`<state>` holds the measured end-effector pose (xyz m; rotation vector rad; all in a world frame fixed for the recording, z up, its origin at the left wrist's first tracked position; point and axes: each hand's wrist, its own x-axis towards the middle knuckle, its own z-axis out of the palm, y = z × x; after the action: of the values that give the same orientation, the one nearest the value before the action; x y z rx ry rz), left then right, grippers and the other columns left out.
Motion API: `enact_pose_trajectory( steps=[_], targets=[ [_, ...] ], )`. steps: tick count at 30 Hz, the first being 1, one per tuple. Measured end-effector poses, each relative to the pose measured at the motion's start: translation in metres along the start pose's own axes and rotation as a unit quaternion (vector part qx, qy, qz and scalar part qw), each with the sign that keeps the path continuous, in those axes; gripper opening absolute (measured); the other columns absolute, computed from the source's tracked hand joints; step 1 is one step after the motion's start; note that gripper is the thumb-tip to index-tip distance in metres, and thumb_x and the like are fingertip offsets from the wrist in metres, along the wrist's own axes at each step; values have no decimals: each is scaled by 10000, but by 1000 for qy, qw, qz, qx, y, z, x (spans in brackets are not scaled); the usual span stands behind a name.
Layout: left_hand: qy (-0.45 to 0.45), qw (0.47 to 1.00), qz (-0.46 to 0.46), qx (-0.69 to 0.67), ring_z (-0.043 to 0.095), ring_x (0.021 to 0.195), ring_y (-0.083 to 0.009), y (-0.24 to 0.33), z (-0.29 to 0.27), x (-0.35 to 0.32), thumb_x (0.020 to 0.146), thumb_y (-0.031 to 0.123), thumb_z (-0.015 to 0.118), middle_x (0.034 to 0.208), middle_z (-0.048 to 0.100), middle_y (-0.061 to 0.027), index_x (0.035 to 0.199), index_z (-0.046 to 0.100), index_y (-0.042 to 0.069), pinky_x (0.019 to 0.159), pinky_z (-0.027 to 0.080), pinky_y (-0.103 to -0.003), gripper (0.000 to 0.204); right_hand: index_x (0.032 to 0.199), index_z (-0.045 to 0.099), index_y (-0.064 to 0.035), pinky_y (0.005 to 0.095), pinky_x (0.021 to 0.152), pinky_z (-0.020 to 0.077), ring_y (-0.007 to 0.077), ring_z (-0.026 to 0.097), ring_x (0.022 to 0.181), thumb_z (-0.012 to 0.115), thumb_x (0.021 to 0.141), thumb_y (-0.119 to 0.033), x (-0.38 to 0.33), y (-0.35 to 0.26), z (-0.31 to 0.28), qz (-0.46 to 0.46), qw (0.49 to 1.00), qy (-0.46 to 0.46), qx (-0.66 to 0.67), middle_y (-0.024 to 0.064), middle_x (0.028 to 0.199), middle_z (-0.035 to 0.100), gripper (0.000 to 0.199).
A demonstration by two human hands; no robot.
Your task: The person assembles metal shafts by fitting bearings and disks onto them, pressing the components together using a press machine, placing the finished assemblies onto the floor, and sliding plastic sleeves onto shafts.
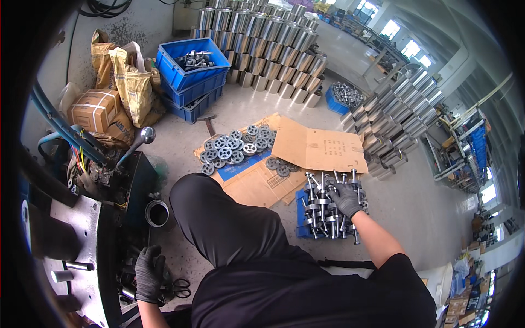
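My right hand (345, 200), in a dark grey knit glove, lies over a blue crate (302, 216) heaped with metal shafts (322, 201) that carry thick round collars. Its fingers are apart and touch the shafts; none looks lifted out. My left hand (149, 274), gloved alike, is low on the left beside a machine with a pale metal plate (87, 254). Its fingers are loosely bent and apart, with nothing visible in them. Black-handled scissors (181, 288) lie just right of it. Small metal parts beneath this hand are partly hidden.
Spoked metal wheels (225, 153) lie on flattened cardboard (320, 148) ahead, a hammer (208, 124) beyond them. Stacked blue crates (191, 87), sacks (131, 85) and a strapped carton (94, 111) stand back left. Shiny cylinders (262, 46) are piled behind. A round metal can (157, 213) stands by the machine.
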<state>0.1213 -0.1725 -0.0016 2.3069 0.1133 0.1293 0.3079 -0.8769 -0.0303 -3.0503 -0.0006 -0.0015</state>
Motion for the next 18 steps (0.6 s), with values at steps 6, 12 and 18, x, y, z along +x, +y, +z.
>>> enact_pose_trajectory(
  steps=[6, 12, 18],
  targets=[
    [-7, 1000, -7, 19, 700, 1041, -377, -29, 8, 1, 872, 36, 713, 1092, 716, -187, 1163, 702, 2, 918, 553, -437, 293, 1303, 720, -114, 529, 1203, 329, 341, 571, 1324, 683, 924, -463, 2, -21, 36, -31, 990, 88, -105, 120, 1435, 641, 516],
    [-11, 999, -16, 49, 691, 958, -407, -52, 21, -6, 879, 38, 693, 1019, 712, -205, 1105, 706, 5, 855, 551, -447, 228, 1194, 762, -101, 512, 1215, 339, 354, 589, 1282, 710, 866, -385, -1, -36, 36, 23, 990, 94, -105, 138, 1376, 672, 438],
    [-41, 998, -28, 29, 694, 955, -405, -62, 43, -1, 872, 47, 695, 1007, 712, -207, 1084, 712, -5, 847, 552, -444, 218, 1336, 695, -95, 572, 1140, 372, 366, 556, 1290, 561, 981, -441, -1, -43, 29, 38, 985, 60, -158, 115, 1371, 663, 514]
  ],
)
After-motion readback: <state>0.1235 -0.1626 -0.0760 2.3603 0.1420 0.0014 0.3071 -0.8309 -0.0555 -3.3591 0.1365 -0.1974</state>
